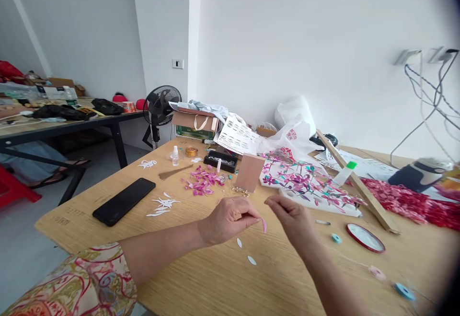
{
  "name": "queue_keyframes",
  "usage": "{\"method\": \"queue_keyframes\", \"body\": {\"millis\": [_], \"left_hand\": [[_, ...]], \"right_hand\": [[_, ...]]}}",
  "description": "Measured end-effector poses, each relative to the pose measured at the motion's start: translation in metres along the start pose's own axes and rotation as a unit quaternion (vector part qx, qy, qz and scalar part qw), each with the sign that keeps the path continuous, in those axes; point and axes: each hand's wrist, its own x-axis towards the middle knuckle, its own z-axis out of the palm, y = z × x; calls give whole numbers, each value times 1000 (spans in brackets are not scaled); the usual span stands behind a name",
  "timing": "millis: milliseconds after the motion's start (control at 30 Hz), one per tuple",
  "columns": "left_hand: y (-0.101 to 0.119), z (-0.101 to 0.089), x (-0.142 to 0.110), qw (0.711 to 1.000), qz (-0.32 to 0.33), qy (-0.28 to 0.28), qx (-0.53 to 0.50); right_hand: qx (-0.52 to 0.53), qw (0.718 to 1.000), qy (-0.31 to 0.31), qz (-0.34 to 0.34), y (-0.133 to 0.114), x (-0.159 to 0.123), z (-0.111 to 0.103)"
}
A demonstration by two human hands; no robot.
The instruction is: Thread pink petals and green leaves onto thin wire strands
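Note:
Over the middle of the table, my left hand [232, 220] pinches a narrow pink petal [264, 225], which hangs from the fingertips. My right hand [293, 215] is close by on the right, with thumb and finger pressed together; whatever they hold is too small to make out. Below the hands lie two small white leaf-shaped pieces [252, 260]. Beyond my left hand is a scatter of pink petals [203, 180], and nearer the left lies a pile of white petal-shaped cutouts [163, 205]. Past my right hand, pink and purple flower sprigs [302, 181] rest on a white sheet.
A black phone [124, 201] lies on the left of the wooden table. A small dropper bottle [175, 156], a black tray [220, 161] and a brown upright board [249, 173] stand farther back. Rightward are a wooden bar [359, 184], thread spools [404, 291] and a red-rimmed oval [365, 237].

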Motion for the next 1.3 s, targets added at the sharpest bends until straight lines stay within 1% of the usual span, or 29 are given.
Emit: {"method": "queue_keyframes", "body": {"millis": [67,133,200,267,300,367,433,500,533,567,633,700,767,800,867,900,967,1000,1033,1100,1167,1200,1233,1300], "left_hand": [[3,1,2,998,-40,40,-35],[3,1,5,993,-74,73,-62],[0,2,9,989,-96,96,-60],[-4,3,13,991,-92,101,-16],[-7,3,14,992,-79,95,15],[-13,4,14,994,-41,68,72],[-17,4,11,994,7,22,107],[-18,4,8,992,50,-34,113],[-16,4,6,991,67,-57,103],[-14,4,4,991,77,-72,85],[-7,4,1,994,71,-77,35],[-1,3,0,999,28,-46,-11],[3,2,1,998,-30,2,-49],[3,2,2,996,-55,25,-66],[1,1,4,990,-87,64,-90],[-2,1,6,989,-95,79,-87],[-7,1,8,990,-96,97,-44],[-10,1,9,991,-88,97,-11],[-12,1,10,993,-74,89,23],[-15,1,10,995,-33,62,76],[-16,1,8,994,12,31,103],[-16,1,6,993,29,14,110],[-15,1,4,993,44,-6,111],[-11,2,1,992,68,-39,101]], "right_hand": [[44,998,-33,4,5,-8,20],[51,997,-53,-1,2,-22,38],[13,998,-56,-16,-8,-40,49],[-31,998,-46,-44,-21,-55,52],[-52,996,-37,-60,-28,-61,50],[-95,991,-13,-88,-41,-65,38],[-132,985,11,-112,-50,-60,18],[-149,982,31,-116,-52,-45,-3],[-141,984,38,-106,-50,-36,-11],[-126,988,43,-80,-46,-27,-17],[-78,996,18,-31,-33,-10,-20],[20,999,-28,-3,-18,-2,-10],[111,991,-68,21,-6,-5,7],[133,987,-85,27,-3,-10,16],[141,985,-95,32,-3,-25,33],[123,988,-92,33,-6,-34,39],[69,994,-81,14,-17,-52,45],[36,997,-72,-3,-23,-59,45],[5,998,-63,-24,-29,-64,42],[-48,995,-40,-74,-41,-69,29],[-86,990,-7,-111,-48,-62,11],[-105,988,14,-117,-50,-56,0],[-118,987,43,-105,-50,-48,-9],[-130,987,62,-76,-46,-29,-22]]}}
